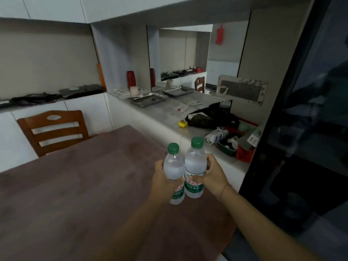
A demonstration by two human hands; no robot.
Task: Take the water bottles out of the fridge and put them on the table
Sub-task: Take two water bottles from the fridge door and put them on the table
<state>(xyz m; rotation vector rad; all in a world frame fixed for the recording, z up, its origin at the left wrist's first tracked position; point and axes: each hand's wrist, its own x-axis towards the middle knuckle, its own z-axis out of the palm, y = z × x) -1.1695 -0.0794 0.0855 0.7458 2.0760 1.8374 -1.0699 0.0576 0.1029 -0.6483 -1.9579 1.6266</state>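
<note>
Two clear water bottles with green caps and green labels are held side by side, upright, above the right part of the table (79, 185), which is covered with a brown cloth. My left hand (160, 178) grips the left bottle (174, 166). My right hand (214, 174) grips the right bottle (194, 162). The bottles touch each other. I cannot tell whether their bases rest on the cloth. The dark glass fridge door (305, 129) stands at the right.
A wooden chair (54, 129) stands at the table's far side. The grey counter (165, 113) behind holds metal trays, a cup, a red flask, a yellow tape measure, a black bag and red and green baskets.
</note>
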